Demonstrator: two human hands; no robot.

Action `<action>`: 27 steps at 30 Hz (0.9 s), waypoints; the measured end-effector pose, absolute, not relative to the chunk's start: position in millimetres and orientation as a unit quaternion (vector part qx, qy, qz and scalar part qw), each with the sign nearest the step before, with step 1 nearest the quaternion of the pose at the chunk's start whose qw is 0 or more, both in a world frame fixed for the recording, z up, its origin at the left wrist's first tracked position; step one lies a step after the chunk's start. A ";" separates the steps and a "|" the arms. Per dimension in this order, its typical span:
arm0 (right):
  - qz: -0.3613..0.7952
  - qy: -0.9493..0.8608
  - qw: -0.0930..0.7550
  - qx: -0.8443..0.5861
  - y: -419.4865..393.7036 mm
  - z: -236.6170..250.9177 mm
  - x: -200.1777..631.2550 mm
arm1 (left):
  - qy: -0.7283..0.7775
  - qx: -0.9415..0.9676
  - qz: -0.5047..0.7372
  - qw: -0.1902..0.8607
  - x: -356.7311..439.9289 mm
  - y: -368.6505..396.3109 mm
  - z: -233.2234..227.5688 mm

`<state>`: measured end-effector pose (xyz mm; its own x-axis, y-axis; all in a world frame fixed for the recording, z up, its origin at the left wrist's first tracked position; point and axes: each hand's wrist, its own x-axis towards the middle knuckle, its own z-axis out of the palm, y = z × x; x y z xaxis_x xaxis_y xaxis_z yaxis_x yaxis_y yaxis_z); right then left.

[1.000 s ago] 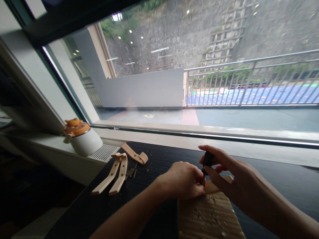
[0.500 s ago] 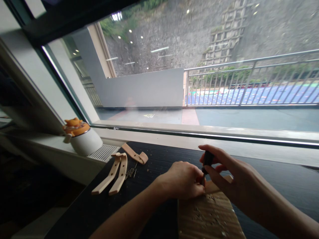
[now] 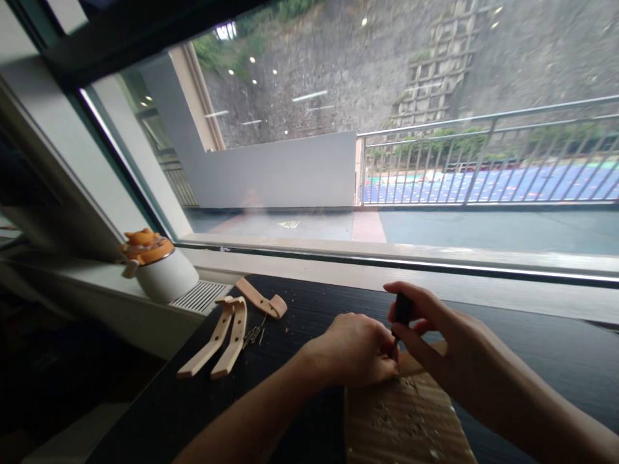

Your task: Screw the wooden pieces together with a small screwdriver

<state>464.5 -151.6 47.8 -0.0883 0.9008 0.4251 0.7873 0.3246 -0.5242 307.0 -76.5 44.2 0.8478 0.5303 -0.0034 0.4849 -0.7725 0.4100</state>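
A dark tabletop stands under a wide window. On it lies a cardboard sheet with small shavings. The right hand pinches a black-handled tool, its long axis nearly upright, the tip pointing down. Just left of the tip, the left hand is closed on a pale wooden piece, mostly hidden. More wooden strips lie well apart to the left.

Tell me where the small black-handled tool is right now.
In the head view, the black-handled tool stands upright at lower centre, gripped by the right hand, its tip beside the left hand over the cardboard.
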 end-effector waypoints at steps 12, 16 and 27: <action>0.062 -0.735 0.359 -0.573 -151.7 46.1 465.2 | 0.272 0.938 0.059 0.207 306.3 -75.9 43.9; 0.053 -0.727 0.366 -0.578 -149.5 44.5 466.3 | 0.273 0.935 0.072 0.214 306.2 -75.6 40.4; 0.093 -0.727 0.369 -0.572 -153.0 49.0 464.8 | 0.268 0.941 0.078 0.189 306.5 -75.9 39.1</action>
